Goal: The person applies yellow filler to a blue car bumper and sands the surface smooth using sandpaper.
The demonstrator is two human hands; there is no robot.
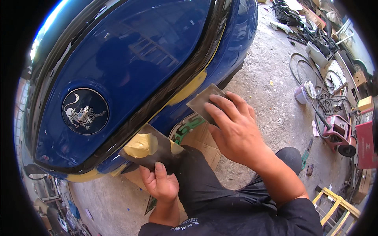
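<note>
My left hand point(160, 184) grips the lower edge of a dark flat mixing board point(161, 151) between thumb and fingers. A thick mound of yellow body filler point(138, 145) sits on the board's left part, and a smaller dab shows at its right corner. My right hand point(238, 131) holds a dark rectangular spreader point(204, 103) flat under its fingers, close to the blue car bumper point(232, 55). Yellow filler streaks point(191, 87) lie along the bumper's upper edge, beside the black trim. Whether the spreader touches the bumper cannot be made out.
A round emblem point(85, 111) marks the blue panel at left. A green and white plate point(189, 128) shows below the spreader, partly covered. On the concrete floor at right stand a paint can point(305, 93), hoses, and a red wheeled machine point(338, 133). A yellow ladder point(336, 208) lies lower right.
</note>
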